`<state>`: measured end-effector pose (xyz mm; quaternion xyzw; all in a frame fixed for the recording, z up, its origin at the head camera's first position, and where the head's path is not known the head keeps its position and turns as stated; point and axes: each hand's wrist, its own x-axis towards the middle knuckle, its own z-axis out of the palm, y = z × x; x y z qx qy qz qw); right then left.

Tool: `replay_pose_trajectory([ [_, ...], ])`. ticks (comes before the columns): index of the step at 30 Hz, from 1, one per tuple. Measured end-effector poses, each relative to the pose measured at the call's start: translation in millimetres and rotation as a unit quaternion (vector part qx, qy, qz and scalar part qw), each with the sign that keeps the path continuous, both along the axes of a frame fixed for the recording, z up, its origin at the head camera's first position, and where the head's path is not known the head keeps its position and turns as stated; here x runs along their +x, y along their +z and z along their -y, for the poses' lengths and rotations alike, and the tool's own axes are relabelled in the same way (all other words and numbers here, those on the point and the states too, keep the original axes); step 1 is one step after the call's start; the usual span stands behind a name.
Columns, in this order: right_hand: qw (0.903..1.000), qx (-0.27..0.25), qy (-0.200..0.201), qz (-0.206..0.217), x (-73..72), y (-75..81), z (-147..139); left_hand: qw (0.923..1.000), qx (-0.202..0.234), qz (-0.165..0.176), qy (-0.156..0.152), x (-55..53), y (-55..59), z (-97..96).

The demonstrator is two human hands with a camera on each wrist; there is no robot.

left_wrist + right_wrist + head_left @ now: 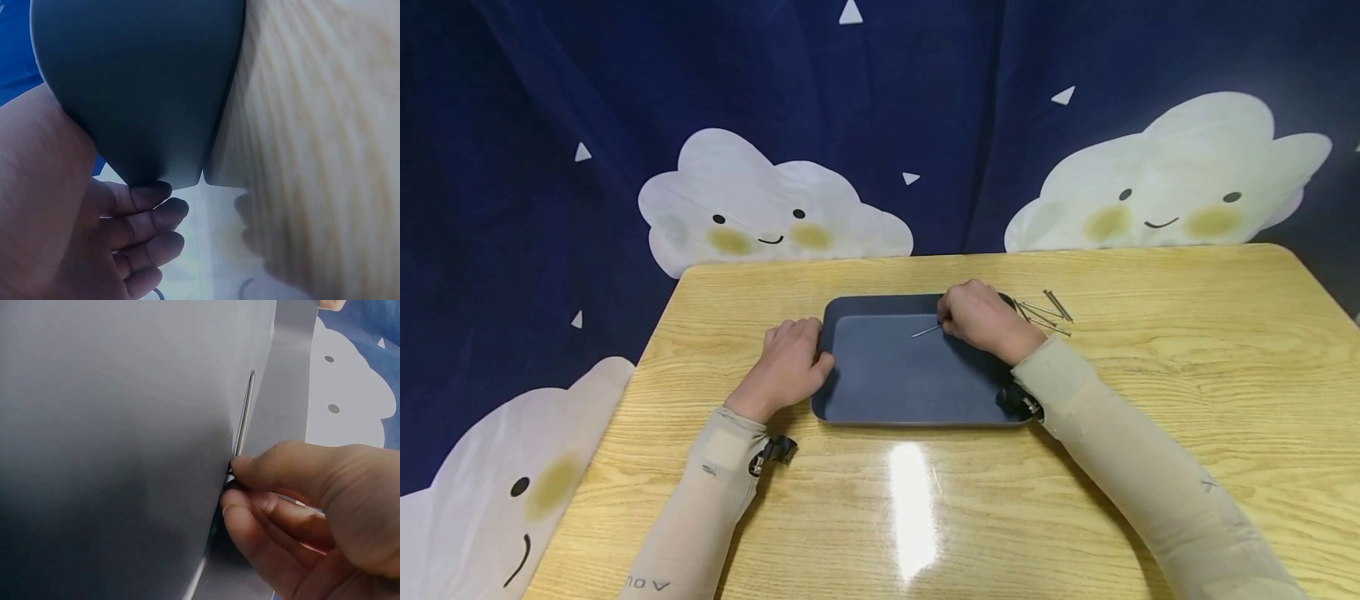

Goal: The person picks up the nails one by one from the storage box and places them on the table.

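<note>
A shallow dark grey tray (887, 379) lies on the wooden table. My left hand (785, 364) grips its left end, thumb at the rim and the other fingers along the outer side; in the left wrist view those fingers (167, 215) curl against the tray wall (144, 94). Over the tray's back right part, my right hand (979, 318) pinches a thin metal nail (927, 331) between thumb and fingers. The nail's pointed end (252, 378) sticks out from the fingertips, close above the tray floor; whether it touches is unclear. The pinched end is mostly hidden.
Several loose nails (1049, 312) lie on the table (1165, 367) just beyond the tray's right back corner, partly behind the right hand. A dark blue curtain (955, 108) with cloud prints hangs behind the table's back edge.
</note>
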<state>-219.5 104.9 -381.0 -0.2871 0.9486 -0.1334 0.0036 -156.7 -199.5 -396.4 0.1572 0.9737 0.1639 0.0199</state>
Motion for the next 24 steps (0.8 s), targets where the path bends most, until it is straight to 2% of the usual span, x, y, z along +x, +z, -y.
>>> replay_pose_trajectory([
  [10,0.9999,0.004,0.0,0.016,2.0,2.7,2.2,0.9999,0.002,-0.01,0.002,-1.4,-1.0,0.1],
  [24,0.9992,0.029,0.008,0.027,3.4,1.1,5.1,1.0,0.001,-0.002,0.001,-0.3,0.4,-0.3],
])
